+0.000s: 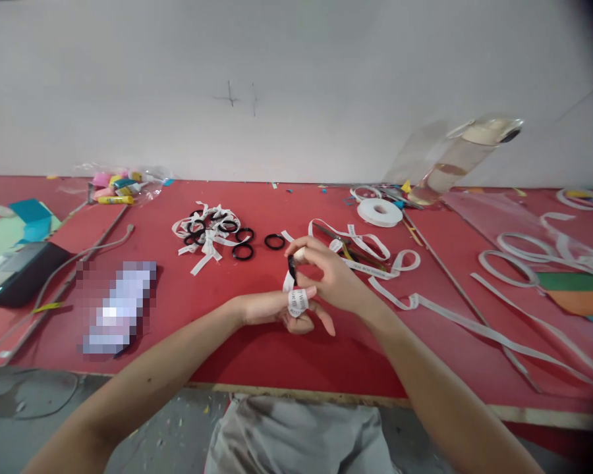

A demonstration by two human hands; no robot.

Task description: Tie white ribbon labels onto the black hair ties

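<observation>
In front of me over the red table, my right hand (329,273) pinches a black hair tie (291,268) between thumb and fingers. A white printed ribbon (298,302) hangs from the tie and wraps round the thumb of my left hand (271,308). That hand is closed just below the right one, its other fingers curled and partly hidden. Beyond my hands lies a loose black hair tie (275,242). To its left is a pile of black hair ties with white ribbon bows (207,230).
Scissors (348,247) lie among loose printed ribbon (405,263) on the right. A white ribbon roll (379,212) and a tilted clear bottle (462,161) are behind. At left are a phone (121,308), a cable (93,247), a dark device (22,273) and a bag of colourful pieces (118,184).
</observation>
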